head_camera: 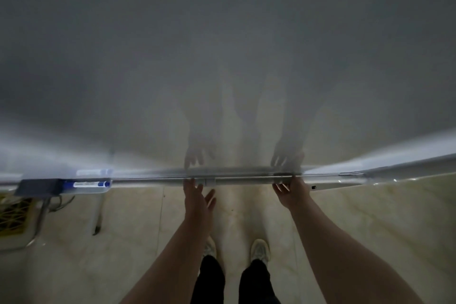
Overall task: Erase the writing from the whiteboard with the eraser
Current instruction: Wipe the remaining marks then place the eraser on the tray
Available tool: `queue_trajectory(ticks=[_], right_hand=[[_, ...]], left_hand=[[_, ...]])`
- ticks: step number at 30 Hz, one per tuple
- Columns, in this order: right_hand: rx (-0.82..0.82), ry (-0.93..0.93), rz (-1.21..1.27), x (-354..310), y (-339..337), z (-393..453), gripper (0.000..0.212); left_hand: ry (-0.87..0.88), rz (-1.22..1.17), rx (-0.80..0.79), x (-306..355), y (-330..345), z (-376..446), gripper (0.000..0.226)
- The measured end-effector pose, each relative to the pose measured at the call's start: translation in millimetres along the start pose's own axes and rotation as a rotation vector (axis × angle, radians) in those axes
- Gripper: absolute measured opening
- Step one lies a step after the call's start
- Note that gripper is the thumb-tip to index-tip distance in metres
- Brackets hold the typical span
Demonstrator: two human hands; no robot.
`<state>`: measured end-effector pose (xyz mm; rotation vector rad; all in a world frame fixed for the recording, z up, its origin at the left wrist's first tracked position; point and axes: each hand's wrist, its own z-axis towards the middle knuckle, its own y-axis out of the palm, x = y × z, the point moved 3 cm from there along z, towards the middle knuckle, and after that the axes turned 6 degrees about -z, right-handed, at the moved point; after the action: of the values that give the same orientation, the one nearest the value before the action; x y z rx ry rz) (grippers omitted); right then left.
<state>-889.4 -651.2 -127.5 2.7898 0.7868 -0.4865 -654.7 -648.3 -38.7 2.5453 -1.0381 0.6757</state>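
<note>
The whiteboard (222, 57) fills the upper view, grey and blurred, and I see no writing on it. Its metal bottom rail (241, 179) runs across the middle. A dark grey eraser (37, 186) sits on the tray at the far left, well away from both hands. My left hand (197, 198) reaches up to the rail with straight fingers, the fingertips touching it. My right hand (291, 192) rests against the rail further right, fingers spread and the thumb lying on the rail. Neither hand holds anything. Both hands are reflected in the board.
A blue-and-white marker (91, 184) lies in the tray beside the eraser. Below it stand the board's metal legs (43, 215) and a yellow crate (13, 215). Pale floor tiles (370, 229) spread underneath, with my shoes (260, 250) close to the board.
</note>
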Motion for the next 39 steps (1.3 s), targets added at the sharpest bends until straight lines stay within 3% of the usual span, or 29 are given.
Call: queue_trajectory(ticks=[6,26,31,34,39], right_hand=[[0.026,-0.01,-0.013,-1,-28,-5,0.017],[0.037,-0.086,-0.072,-39,-117,4,0.031],[-0.017,-0.155,0.027,-48,-124,9,0.033],[-0.006,-0.284,0.185,-54,-127,4,0.046],[-0.07,-0.271,0.186,-60,-126,5,0.039]], left_hand=[[0.002,-0.094,-0.038,-9,26,-27,0.057],[0.026,0.089,-0.29,-78,51,-65,0.059],[0.031,0.087,-0.315,-84,60,-63,0.06],[0.041,0.082,-0.325,-86,62,-63,0.06],[0.065,0.122,-0.385,-87,61,-56,0.057]])
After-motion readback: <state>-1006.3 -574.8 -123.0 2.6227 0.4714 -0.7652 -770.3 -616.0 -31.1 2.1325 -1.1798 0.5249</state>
